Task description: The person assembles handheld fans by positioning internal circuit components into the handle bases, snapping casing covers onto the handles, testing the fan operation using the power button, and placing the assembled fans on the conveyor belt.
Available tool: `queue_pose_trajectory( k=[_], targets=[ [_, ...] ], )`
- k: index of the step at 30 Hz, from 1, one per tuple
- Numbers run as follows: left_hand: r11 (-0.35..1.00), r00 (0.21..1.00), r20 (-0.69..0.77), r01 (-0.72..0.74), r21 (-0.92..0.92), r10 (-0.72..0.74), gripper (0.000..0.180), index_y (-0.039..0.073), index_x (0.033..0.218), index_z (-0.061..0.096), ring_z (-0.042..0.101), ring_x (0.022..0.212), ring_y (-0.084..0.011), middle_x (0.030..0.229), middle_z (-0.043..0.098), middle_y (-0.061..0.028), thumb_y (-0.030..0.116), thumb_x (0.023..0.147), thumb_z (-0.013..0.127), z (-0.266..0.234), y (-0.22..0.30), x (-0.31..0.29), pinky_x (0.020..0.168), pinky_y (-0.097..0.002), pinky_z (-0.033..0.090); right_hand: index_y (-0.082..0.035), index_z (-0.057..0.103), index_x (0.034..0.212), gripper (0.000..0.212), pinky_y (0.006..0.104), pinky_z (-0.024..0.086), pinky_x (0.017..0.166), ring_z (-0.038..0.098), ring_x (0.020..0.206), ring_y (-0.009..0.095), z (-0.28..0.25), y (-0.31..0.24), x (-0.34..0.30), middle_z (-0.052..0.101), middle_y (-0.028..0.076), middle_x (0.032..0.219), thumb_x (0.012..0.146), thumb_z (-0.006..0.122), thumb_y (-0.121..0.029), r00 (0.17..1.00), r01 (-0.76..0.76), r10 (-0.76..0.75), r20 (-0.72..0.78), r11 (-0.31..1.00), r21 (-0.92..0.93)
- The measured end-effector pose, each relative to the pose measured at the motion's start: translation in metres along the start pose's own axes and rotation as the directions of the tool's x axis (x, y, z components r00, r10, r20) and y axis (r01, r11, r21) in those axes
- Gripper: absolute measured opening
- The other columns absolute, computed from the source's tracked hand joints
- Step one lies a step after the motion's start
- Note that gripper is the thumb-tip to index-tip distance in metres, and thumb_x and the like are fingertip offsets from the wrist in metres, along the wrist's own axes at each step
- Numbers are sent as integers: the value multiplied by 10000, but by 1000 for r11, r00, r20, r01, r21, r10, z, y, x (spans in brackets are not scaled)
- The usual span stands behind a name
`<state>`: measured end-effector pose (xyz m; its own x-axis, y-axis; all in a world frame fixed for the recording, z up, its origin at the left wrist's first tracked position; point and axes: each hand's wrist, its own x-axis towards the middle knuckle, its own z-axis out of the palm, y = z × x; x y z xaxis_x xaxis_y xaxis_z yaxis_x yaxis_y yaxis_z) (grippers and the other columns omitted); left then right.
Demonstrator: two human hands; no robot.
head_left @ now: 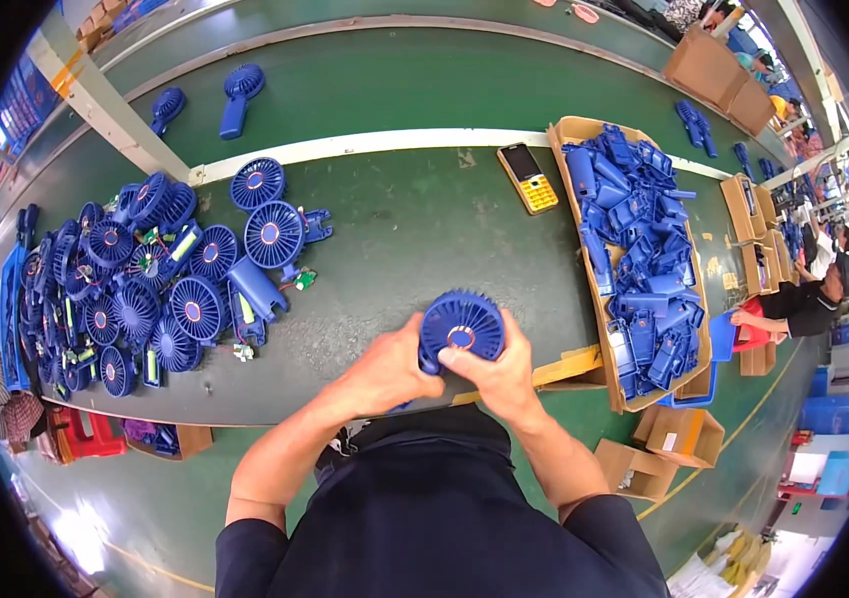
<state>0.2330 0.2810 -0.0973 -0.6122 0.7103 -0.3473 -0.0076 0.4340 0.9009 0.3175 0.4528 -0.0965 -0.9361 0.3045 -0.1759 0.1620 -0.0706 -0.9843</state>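
Our left hand [391, 367] is partly closed, curled against the left side of a blue fan [464, 321], while our right hand [506, 371] grips its right side, thumb lying across the front near the hub and the other fingers mostly out of sight. We have the fan between both hands above the near edge of the dark workbench [394, 239], its round grille turned up toward us.

Just right of our hands we see a long cardboard tray [570, 130], heaped to its rim with loose blue plastic shells [634, 229]. A yellow phone [527, 179] lies beside the tray's far left corner. Left of us spreads a pile of blue fans [110, 289], several with green boards and wires exposed.

Below the tray, we see two open cardboard boxes [681, 437] on the floor; we cannot make out their contents. Beyond the bench, more handheld fans [237, 102] lie on a green surface [394, 85] behind a white rail [384, 143]
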Motion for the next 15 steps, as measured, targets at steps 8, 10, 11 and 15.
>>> queue_pose_trajectory(
  k=[8, 10, 11, 15],
  targets=[
    [848, 740, -530, -102, 519, 414, 803, 28, 1408, 497, 645, 1109, -342, 1274, 617, -203, 202, 725, 882, -33, -16, 7, 954, -402, 533, 25, 581, 1180, 443, 319, 632, 776, 690, 938, 157, -26, -2, 22, 683, 85, 1066, 810, 819, -27, 989, -137, 148, -29, 960, 243],
    [862, 714, -549, -153, 483, 434, 699, -6, 1382, 514, 610, 1168, -361, 1324, 573, -214, 163, 791, 846, -30, -8, 0, 993, -407, 516, -2, 585, 1247, 463, 341, 649, 746, 714, 902, 178, -33, 4, 26, 697, 76, 1061, 822, 766, -14, 991, -125, 132, -20, 969, 212],
    [934, 764, -556, -174, 312, 328, 639, -26, 1358, 525, 615, 1167, -345, 1296, 592, -209, 143, 819, 825, -25, -5, -7, 997, -405, 516, 4, 579, 1238, 469, 338, 646, 762, 707, 922, 176, -34, 1, 27, 688, 84, 1077, 818, 786, -23, 989, -151, 148, 26, 962, 227],
    [932, 997, -47, -81, -354, 69, 616, -79, 1468, 452, 672, 1119, -217, 1281, 647, -169, 375, 1067, 562, -1, -23, -6, 947, -338, 547, 7, 573, 1251, 497, 338, 641, 768, 698, 932, 174, -31, -11, 33, 681, 89, 1088, 815, 806, -44, 969, -213, 174, 176, 948, 238]
  ],
)
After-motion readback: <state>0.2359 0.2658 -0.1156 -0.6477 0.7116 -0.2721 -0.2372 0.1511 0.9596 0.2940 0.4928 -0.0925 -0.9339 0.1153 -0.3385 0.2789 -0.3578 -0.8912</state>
